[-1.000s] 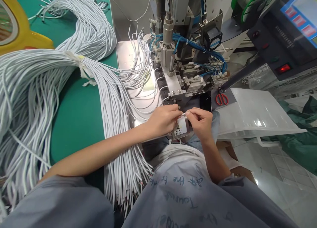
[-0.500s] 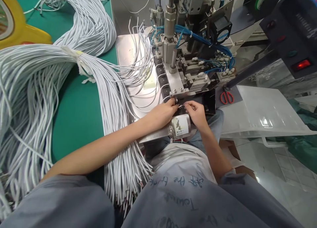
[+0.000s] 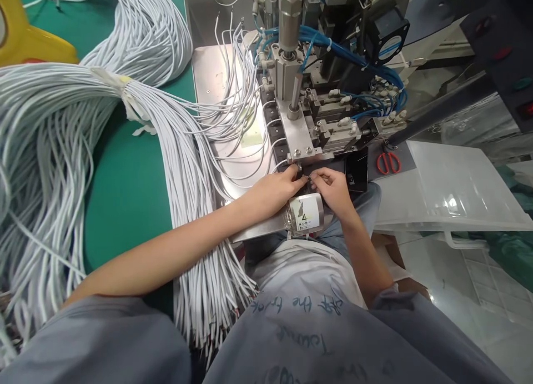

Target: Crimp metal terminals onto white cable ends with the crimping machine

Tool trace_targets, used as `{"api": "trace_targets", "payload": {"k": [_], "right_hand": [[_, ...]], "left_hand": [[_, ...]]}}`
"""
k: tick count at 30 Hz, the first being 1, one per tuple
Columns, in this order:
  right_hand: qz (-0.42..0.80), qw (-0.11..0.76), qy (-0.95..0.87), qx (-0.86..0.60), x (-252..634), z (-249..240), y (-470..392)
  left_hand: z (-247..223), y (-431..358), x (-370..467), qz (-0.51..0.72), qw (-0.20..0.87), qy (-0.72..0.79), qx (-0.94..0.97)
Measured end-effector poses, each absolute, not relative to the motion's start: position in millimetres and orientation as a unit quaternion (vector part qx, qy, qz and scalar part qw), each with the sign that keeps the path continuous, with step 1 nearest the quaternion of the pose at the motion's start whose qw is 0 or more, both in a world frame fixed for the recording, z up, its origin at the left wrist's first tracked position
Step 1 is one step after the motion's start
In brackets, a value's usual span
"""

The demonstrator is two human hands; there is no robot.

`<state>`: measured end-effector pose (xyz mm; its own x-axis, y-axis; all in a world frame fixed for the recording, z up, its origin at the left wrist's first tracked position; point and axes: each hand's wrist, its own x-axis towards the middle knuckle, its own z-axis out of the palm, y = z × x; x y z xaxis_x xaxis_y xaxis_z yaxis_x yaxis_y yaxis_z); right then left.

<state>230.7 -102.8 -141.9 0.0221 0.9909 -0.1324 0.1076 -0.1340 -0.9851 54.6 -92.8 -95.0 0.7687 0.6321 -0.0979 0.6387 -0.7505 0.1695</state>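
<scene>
In front of the machine (image 3: 287,75), my left hand (image 3: 281,189) is closed, thumb and forefinger pinched on the end of a white cable that they mostly cover. Close to its right, my right hand (image 3: 333,189) has its fingertips pinched together on the thin wires at that cable end. The wire tips are too small to make out. White cables (image 3: 266,150) lie side by side in the dark slotted fixture (image 3: 277,129) left of the press. Just below both hands sits a clear cover with a white label (image 3: 305,213).
A tied bundle of white cables (image 3: 175,167) lies across the green table mat (image 3: 125,206). Red-handled scissors (image 3: 388,163) and a black tray (image 3: 357,170) are on the right, near a translucent white sheet (image 3: 453,178). A yellow object (image 3: 45,46) stands at upper left.
My view has shifted slightly, so the machine appears a little lower and larger. My hands stay together at the cable end, with small finger movements; the bit of cable between them shows less now.
</scene>
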Motion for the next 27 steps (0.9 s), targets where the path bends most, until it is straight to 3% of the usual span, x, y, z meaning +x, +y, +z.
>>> {"api": "trace_targets", "payload": {"k": [11, 27], "right_hand": [[0.450, 0.445, -0.515, -0.578, 231.9, -142.4, -107.5], [0.499, 0.404, -0.528, -0.556, 233.6, -145.7, -103.1]], "left_hand": [[-94.3, -93.7, 55.2, -0.009, 0.081, 0.336, 0.938], [-90.3, -93.1, 55.5, -0.019, 0.086, 0.332, 0.939]]}}
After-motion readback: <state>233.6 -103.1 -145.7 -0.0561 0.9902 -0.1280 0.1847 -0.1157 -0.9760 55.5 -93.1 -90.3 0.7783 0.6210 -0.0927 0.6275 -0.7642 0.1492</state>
